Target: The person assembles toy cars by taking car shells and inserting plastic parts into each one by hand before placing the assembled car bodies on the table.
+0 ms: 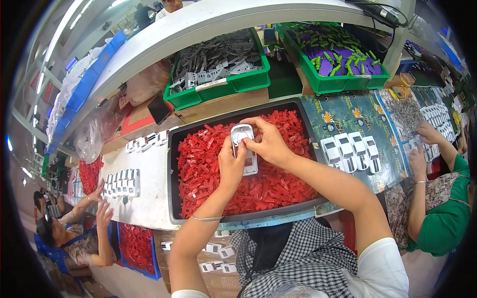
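A white plastic casing (pixel 242 133) with a rectangular opening is held up over a black tray (pixel 173 174) heaped with small red plastic parts (pixel 283 186). My left hand (pixel 230 166) grips the casing's lower left side. From the right, my right hand (pixel 269 143) closes around its upper edge, with the thumb pressed into the casing's hollow. A speck of red shows at that thumb tip; whether it is a part or a nail I cannot tell. Both hands hide portions of the casing.
Green crates stand behind the tray, one with grey parts (pixel 218 54), one with purple and lime-green parts (pixel 343 57). White casings stand in rows at right (pixel 350 151) and left (pixel 121 184). Co-workers' hands work at left (pixel 103 211) and right (pixel 422 144). A white shelf (pixel 208 22) spans above.
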Motion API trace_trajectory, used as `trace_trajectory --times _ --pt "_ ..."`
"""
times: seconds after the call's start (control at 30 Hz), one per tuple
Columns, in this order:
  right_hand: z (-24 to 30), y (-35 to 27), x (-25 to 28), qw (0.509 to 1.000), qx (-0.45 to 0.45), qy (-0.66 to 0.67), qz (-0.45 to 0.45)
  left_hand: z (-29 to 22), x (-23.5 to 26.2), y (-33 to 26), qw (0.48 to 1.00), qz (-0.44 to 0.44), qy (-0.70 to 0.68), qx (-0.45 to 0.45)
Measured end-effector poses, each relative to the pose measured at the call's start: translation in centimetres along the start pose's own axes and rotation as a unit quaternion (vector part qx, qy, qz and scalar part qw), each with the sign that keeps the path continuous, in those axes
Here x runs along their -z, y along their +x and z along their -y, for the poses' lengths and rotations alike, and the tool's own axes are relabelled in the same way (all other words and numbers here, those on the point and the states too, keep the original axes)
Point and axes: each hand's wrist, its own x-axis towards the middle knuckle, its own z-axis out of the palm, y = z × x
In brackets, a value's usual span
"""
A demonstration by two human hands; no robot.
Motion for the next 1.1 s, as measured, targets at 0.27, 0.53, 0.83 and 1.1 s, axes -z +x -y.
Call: trace_trajectory --times 0.27,0.53,0.83,1.1 --pt "-0.4 0.0 0.2 1.000 -0.022 0.020 0.003 -0.5 -0.1 -0.1 0.999 -0.006 -0.020 0.026" --pt "-0.6 0.0 0.0 0.999 -0.025 0.022 -0.002 -0.6 0.1 0.1 0.999 -0.008 0.040 0.003" --pt "0.3 0.0 -1.0 1.000 0.006 0.014 0.005 -1.7 0.9 -0.1 0.997 -0.024 0.061 -0.028" --pt "1.3 -1.9 -0.2 0.999 0.028 -0.021 0.040 -5.3 8.2 0.1 0.965 -0.081 0.245 -0.040"
